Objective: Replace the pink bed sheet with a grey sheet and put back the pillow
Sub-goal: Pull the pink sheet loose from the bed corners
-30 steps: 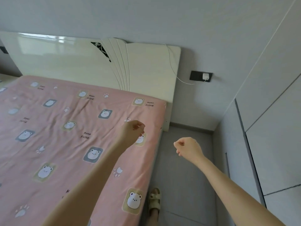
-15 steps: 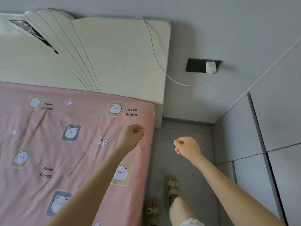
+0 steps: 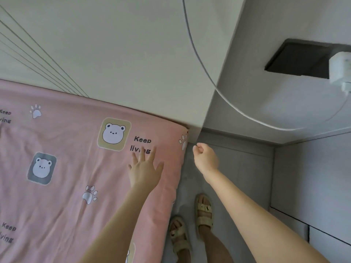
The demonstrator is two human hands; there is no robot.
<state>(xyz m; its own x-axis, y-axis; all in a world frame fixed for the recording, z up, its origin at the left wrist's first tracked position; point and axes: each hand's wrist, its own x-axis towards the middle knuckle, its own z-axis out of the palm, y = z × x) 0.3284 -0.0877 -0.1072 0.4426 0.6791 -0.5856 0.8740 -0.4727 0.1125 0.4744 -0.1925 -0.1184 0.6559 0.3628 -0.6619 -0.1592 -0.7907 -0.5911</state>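
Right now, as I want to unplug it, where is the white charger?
In the head view the white charger is at the far right edge, plugged into the dark socket plate, right of the headboard.

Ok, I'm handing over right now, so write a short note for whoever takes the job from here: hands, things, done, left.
Left hand: open, fingers spread over the pink bear-print fabric bed sheet near its head corner; contact unclear.
Right hand: curled, holding nothing, above the grey floor beside the bed.
The pink sheet covers the mattress in view, up against the cream headboard. Grey sheet and pillow are not in view.
Done: nothing visible.
Left: strip the pink sheet, fit the grey one, return the pillow.
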